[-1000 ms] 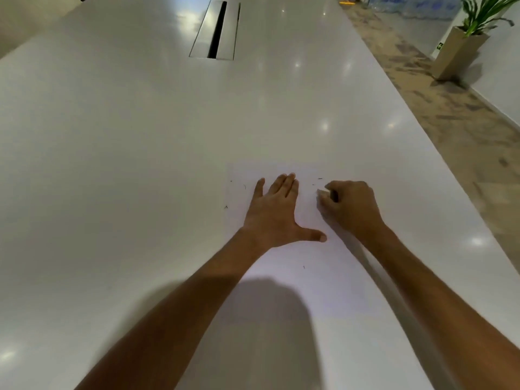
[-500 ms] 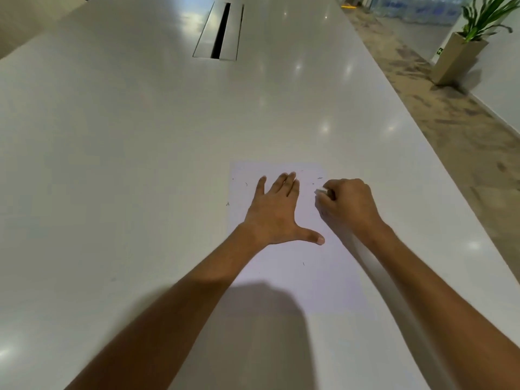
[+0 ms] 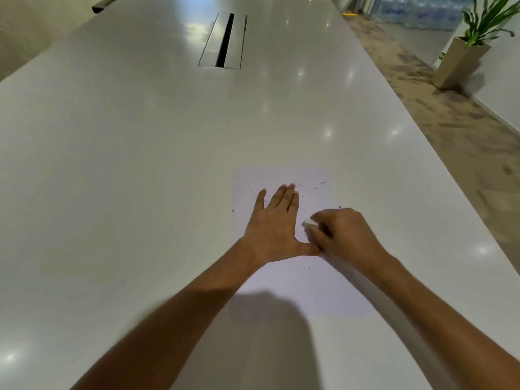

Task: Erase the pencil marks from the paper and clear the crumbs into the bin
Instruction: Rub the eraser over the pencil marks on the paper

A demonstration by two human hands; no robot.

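Note:
A white sheet of paper (image 3: 315, 288) lies flat on the white table (image 3: 140, 164). My left hand (image 3: 274, 223) rests flat on the sheet, fingers spread, thumb stretched to the right. My right hand (image 3: 347, 235) is closed on a small white eraser (image 3: 309, 223) whose tip touches the paper just right of the left hand. Small dark eraser crumbs (image 3: 299, 186) are scattered over the sheet's far half, and one lies on the table left of the sheet. No bin is in view.
A metal cable hatch (image 3: 223, 40) is set into the table far ahead. The table's right edge runs diagonally along a patterned floor (image 3: 450, 122). A potted plant (image 3: 461, 60) stands by the wall at the upper right.
My right hand has slid the eraser toward me, closer to the left thumb. The left hand stays flat on the paper. The view has tilted slightly.

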